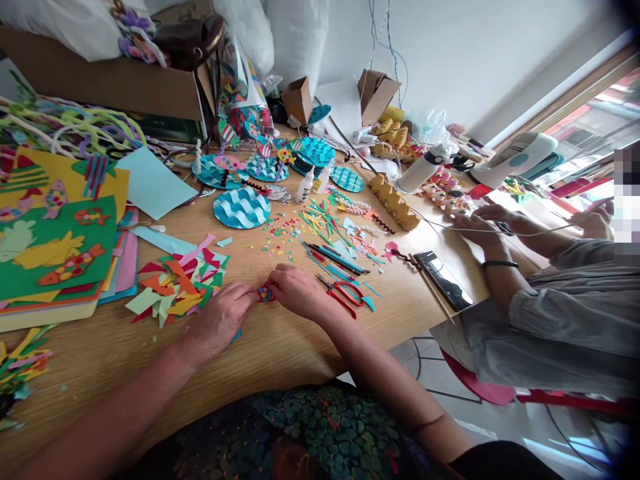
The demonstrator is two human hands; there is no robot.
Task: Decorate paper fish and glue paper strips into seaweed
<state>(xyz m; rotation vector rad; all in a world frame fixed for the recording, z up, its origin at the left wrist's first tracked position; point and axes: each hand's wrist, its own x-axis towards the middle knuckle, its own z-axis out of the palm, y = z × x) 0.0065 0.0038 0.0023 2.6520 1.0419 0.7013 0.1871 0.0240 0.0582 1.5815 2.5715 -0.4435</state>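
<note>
My left hand [223,319] is closed, its fingertips at the left edge of a small red paper piece with blue and other coloured dots [265,293]. On the opposite side, my right hand [299,291] has its fingers pressed together on the same piece. Both hands rest low over the wooden table, and their fingers cover part of the paper. Red-handled scissors [347,297] lie just right of my right hand. Beyond my left hand is a heap of coloured paper scraps [183,283].
Colouring pencils [337,259], white glue bottles [305,187] and blue wavy paper discs [241,207] lie farther back. A green sheet with paper fish [95,230] is at left. On the right sit a phone [444,280] and a co-worker's hands [473,227] beside yellow egg-carton strips [394,202].
</note>
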